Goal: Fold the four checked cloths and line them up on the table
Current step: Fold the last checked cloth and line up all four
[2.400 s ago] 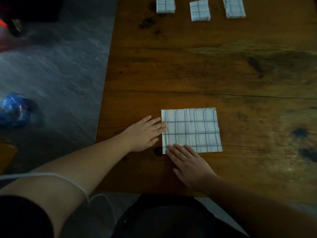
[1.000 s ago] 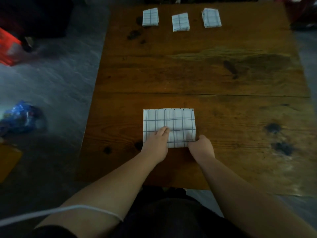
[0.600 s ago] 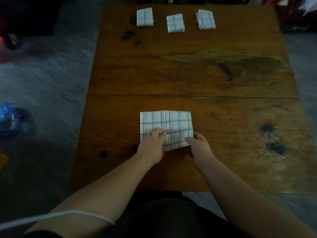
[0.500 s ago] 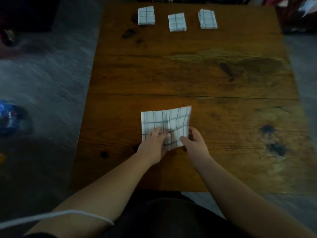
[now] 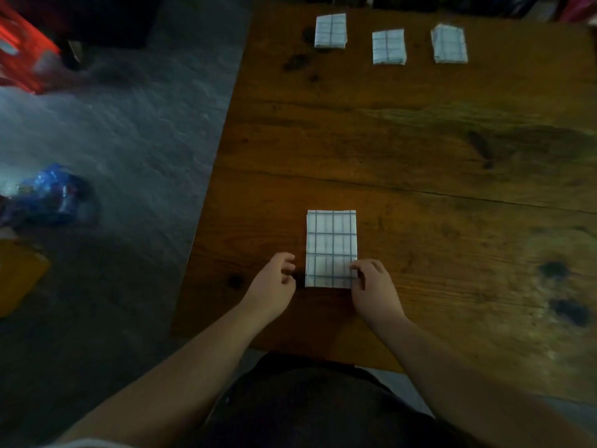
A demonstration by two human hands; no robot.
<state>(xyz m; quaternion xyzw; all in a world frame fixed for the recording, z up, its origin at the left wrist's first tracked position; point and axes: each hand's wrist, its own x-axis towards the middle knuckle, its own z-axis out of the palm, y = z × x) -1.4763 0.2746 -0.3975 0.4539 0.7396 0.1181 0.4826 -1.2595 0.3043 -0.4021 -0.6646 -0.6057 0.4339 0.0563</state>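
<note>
Cloth runs up-frame between hands: left hand loose, empty; right hand touching its lower-right corner (pinching? can't tell).

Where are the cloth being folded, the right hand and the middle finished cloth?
cloth being folded (image 5: 331, 240): head view, its top face.
right hand (image 5: 376, 286): head view, back of hand.
middle finished cloth (image 5: 388, 46): head view, its centre.

Three folded cloths sit in a row along the table's far edge: left, middle, right. The fourth cloth lies well apart at the near edge, with the left hand just beside its left side and the right hand touching its near right corner.
</note>
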